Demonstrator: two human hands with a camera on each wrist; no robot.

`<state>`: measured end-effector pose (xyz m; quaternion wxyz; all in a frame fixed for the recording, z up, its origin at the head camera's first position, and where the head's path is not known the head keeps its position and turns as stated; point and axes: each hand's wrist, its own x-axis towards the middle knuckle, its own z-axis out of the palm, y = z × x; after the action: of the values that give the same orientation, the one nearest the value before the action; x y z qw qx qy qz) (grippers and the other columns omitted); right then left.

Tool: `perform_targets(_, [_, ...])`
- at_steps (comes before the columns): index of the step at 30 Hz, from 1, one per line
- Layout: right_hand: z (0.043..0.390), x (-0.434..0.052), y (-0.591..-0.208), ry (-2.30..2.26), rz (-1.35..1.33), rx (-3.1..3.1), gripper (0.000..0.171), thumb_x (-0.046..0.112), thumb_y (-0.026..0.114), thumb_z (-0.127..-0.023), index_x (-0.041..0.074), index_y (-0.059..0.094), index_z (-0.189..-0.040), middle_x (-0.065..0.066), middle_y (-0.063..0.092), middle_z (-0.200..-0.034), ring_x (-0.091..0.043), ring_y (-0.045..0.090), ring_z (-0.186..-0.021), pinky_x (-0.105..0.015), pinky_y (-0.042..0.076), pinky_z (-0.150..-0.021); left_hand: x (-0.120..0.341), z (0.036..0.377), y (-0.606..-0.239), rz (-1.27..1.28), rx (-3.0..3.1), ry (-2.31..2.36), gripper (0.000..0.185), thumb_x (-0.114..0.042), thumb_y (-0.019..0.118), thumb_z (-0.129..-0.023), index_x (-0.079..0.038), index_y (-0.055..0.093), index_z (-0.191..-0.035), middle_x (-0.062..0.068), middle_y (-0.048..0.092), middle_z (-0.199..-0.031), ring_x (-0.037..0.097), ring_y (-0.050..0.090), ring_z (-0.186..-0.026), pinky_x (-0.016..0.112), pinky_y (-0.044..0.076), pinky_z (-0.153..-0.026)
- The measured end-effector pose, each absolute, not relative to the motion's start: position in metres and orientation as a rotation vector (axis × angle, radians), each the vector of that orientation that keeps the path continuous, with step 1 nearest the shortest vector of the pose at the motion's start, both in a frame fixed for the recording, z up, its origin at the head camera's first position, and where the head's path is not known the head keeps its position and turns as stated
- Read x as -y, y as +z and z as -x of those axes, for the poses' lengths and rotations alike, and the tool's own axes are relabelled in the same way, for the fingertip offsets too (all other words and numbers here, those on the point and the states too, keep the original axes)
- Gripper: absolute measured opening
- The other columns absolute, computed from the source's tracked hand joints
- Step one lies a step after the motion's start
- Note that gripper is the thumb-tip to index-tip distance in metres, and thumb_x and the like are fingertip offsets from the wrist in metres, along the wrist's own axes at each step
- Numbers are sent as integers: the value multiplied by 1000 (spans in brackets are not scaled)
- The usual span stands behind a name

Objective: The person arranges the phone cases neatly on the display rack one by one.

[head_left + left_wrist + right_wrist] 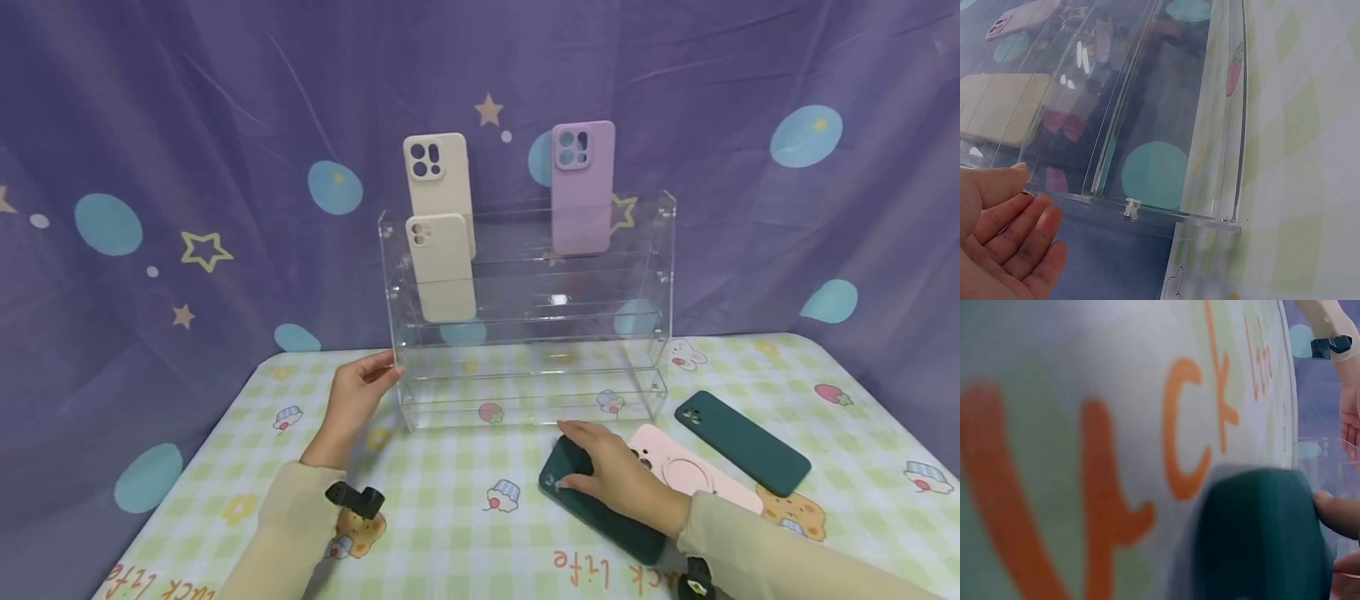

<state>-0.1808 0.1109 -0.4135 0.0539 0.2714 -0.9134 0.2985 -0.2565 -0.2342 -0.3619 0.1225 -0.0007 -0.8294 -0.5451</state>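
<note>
In the head view, my left hand point(356, 400) is at the left side panel of a clear acrylic display rack point(525, 358), with thumb and fingertips at its edge. The left wrist view shows the thumb and index finger meeting there. My right hand point(618, 471) grips the end of a dark green phone case point(626, 529) that lies on the table, thumb near its camera holes. In the right wrist view, the thumb rests against the green case point(1260, 531). Partly covered by that hand and sleeve is a pink phone case point(690, 475) with a ring outline.
Two cream phone cases point(446, 275) stand one before the other on the rack's left; a lilac phone case point(583, 192) stands on its top tier at right. Another dark green phone case point(742, 442) lies at right on the checked tablecloth point(450, 500). A purple curtain point(225, 125) hangs behind.
</note>
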Motion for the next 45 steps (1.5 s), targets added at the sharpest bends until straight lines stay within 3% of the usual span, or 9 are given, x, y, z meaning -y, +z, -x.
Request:
perform_targets(5, [184, -115, -412, 1053, -677, 2763, 52, 18, 72, -83, -2, 56, -128, -17, 61, -125, -31, 59, -114, -42, 50, -90, 235, 256, -362, -7, 2432, -1580, 37, -15, 66, -89, 4, 60, -121, 23, 61, -121, -12, 55, -80, 8, 46, -76])
perform_targets(15, [192, -124, -397, 1247, -683, 2689, 30, 12, 65, -88, 2, 66, -116, -13, 68, -115, -26, 66, -99, -26, 55, -76, 234, 255, -366, 4, 2426, -1583, 37, -13, 65, -89, 5, 60, -121, 23, 62, -121, -12, 55, -79, 8, 47, -74])
perform_targets(24, [199, -132, -375, 1352, -676, 2638, 27, 10, 66, -88, 3, 67, -114, -12, 71, -107, -21, 68, -90, -20, 53, -69, 233, 255, -364, 31, 2421, -1554, 37, -12, 66, -89, 7, 60, -120, 24, 62, -120, -11, 56, -79, 7, 46, -73])
perform_targets(31, [206, -135, -343, 1468, -564, 2630, 31, 16, 64, -91, 6, 65, -120, -13, 69, -113, -20, 67, -94, -23, 55, -74, 235, 254, -362, 33, 2453, -1515, 37, -16, 66, -90, 2, 61, -121, 20, 63, -121, -7, 58, -84, 8, 46, -75])
perform_targets(35, [215, -139, -319, 1547, -476, 2562, 34, 21, 64, -91, 8, 63, -122, -13, 69, -113, -9, 68, -90, -22, 55, -72, 236, 254, -360, 29, 2469, -1495, 38, -19, 66, -90, 0, 61, -122, 18, 63, -121, -3, 59, -88, 8, 46, -76])
perform_targets(42, [225, -147, -272, 1804, -395, 2244, 38, 17, 65, -90, 0, 60, -123, 13, 70, -91, 0, 66, -79, -17, 54, -69, 235, 253, -358, 13, 2474, -1500, 36, -19, 66, -89, 1, 63, -119, 19, 64, -119, -7, 58, -83, 8, 47, -74])
perform_targets(45, [230, -148, -251, 1956, -430, 2012, 30, 9, 67, -88, 0, 64, -117, 13, 70, -85, -2, 66, -77, -15, 53, -69, 234, 253, -358, 13, 2470, -1505, 36, -20, 67, -89, 1, 64, -118, 19, 64, -118, -11, 56, -79, 8, 46, -73])
